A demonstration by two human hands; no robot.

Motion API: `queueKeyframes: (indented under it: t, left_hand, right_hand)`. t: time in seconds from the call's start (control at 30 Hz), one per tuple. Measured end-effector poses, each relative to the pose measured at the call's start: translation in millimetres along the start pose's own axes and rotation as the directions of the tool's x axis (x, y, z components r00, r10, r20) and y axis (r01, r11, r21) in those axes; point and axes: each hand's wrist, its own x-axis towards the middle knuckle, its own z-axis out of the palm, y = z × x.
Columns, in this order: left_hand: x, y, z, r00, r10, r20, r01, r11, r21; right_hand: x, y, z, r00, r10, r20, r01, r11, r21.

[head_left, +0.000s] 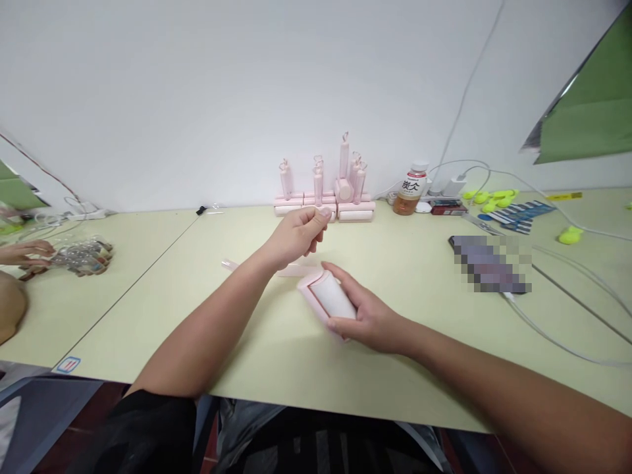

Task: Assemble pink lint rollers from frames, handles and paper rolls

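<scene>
- Right hand (378,321): fingers grasping a pink-and-white roller (328,296). Thumb on the near side, other fingers around the far side; a grip across the body, probably chosen to steady it and leave much of the white surface exposed.
- Roller position: over the middle of the desk (276,355), in front of the person, tilted, pink casing toward the left. Looks lifted, though the gap beneath is unclear.
- Left hand (299,236): raised just beyond the roller, apart from it. Fingers curled inward, thumb pressed against them. Nothing seen in the pinch; whether something small is hidden there cannot be told.
- Pale pink strip (296,270): runs behind the left forearm, near the roller's upper end. Handle-like; whether joined to the roller cannot be told.
- Similar rollers (355,215): grouped at the wall, handles upright, loops on top. Bodies lie flat as bases, presumably to keep them stable and off the working area.
- Right rear: capped bottle (409,189) upright near the wall, beside cables and chargers. Phone (488,264) lies flat, cable (538,334) plugged into its near end; likely set aside to charge.
- Far left: a co-worker's hand (29,253) touches a clear-wrapped bundle (86,255), well apart from the roller.
</scene>
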Motion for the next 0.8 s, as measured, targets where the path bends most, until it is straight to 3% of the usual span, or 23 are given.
queueKeyframes:
  t: [0.17,0.3,0.33,0.4,0.47,0.5,0.67,0.8]
  left_hand:
    - [1.7,-1.2,-26.4,0.993,0.047,-0.109,-0.035,0.993,0.112]
    - [-13.3,-12.8,-66.0,0.974,0.057,-0.220,0.043,0.903,0.428]
    - [-19.9,-18.7,-77.4,0.978,0.014,-0.209,0.097,0.855,0.510]
    - [-33.7,-34.2,-99.4,0.976,-0.186,-0.111,0.213,0.740,0.638]
    - [-45.3,-52.0,-116.6,0.919,-0.395,0.012,0.259,0.625,0.736]
    - [-49.4,-60.2,-122.0,0.894,-0.449,0.008,0.279,0.568,0.774]
    - [-51.4,-80.4,-118.0,0.833,-0.549,-0.076,0.302,0.335,0.893]
    - [-44.7,-81.3,-108.6,0.813,-0.575,-0.095,0.333,0.324,0.886]
  right_hand:
    - [3.0,4.6,-17.7,0.982,-0.007,-0.187,-0.016,0.992,-0.123]
    - [9.1,5.1,-26.3,0.933,0.119,-0.340,-0.176,0.974,-0.142]
    - [10.9,5.5,-28.3,0.922,0.146,-0.358,-0.210,0.967,-0.146]
    - [14.1,7.1,-31.4,0.910,0.176,-0.376,-0.243,0.960,-0.138]
    - [15.9,9.0,-32.3,0.908,0.196,-0.371,-0.255,0.960,-0.115]
    - [16.3,9.8,-32.0,0.910,0.209,-0.359,-0.262,0.959,-0.105]
    - [15.0,12.3,-28.3,0.920,0.247,-0.303,-0.297,0.946,-0.131]
    - [15.0,13.9,-30.6,0.914,0.248,-0.320,-0.316,0.931,-0.181]
